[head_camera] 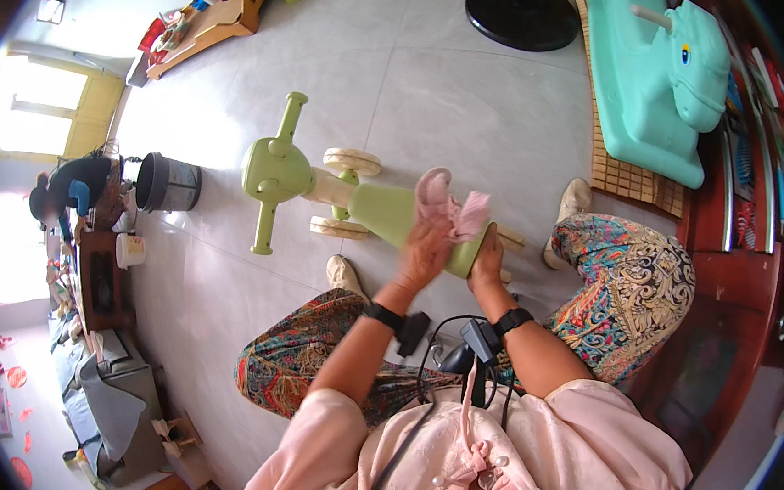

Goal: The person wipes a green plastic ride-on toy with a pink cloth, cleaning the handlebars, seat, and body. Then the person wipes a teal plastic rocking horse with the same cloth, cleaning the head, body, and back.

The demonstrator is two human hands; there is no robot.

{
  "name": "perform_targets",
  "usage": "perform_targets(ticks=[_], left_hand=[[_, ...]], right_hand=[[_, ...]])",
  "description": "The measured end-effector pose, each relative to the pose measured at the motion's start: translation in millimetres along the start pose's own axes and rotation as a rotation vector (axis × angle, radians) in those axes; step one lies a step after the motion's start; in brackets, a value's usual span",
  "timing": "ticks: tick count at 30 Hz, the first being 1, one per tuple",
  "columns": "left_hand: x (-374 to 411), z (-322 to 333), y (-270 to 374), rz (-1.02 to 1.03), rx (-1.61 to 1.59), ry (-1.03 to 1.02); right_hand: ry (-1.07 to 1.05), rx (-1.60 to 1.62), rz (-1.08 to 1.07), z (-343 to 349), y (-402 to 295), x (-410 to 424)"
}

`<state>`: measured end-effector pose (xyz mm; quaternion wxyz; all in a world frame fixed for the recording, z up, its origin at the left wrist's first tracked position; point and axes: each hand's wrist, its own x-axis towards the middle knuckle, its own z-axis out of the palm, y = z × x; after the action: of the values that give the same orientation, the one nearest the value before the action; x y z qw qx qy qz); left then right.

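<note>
A green child's ride-on toy (382, 211) with pale wheels stands on the floor before me, its handlebar pointing away. My left hand (426, 255) is on a pink cloth (445, 206), gripping it against the top of the toy's seat. My right hand (486, 258) grips the near right edge of that seat, thumb on the edge and fingers mostly hidden beneath. Both wrists carry black straps with small devices.
A turquoise rocking horse (648, 80) stands on a bamboo mat (636, 184) at right. A black round stand base (522, 13) is ahead. At left are a dark bucket (169, 183), a grey sofa (128, 404) and a bent-over person (77, 190). My feet flank the toy.
</note>
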<state>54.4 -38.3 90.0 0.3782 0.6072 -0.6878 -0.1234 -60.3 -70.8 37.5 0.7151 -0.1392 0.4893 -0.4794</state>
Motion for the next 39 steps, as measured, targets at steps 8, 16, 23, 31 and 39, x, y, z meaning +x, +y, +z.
perform_targets(ticks=[8, 16, 23, 31, 39], left_hand=[[79, -67, -103, -0.105, 0.638, -0.44], [116, 36, 1, 0.001, 0.133, -0.913], [57, 8, -5, 0.031, -0.109, -0.286], [26, -51, -43, -0.153, 0.562, 0.152], [-54, 8, 3, -0.343, 0.09, 0.149]], right_hand=[[-0.096, -0.005, -0.105, 9, 0, -5], [-0.049, 0.059, -0.244, -9, 23, 18], [0.029, 0.038, -0.201, 14, 11, -3], [0.021, -0.033, -0.129, 13, 0, -4], [0.006, -0.037, -0.151, 6, 13, 9]])
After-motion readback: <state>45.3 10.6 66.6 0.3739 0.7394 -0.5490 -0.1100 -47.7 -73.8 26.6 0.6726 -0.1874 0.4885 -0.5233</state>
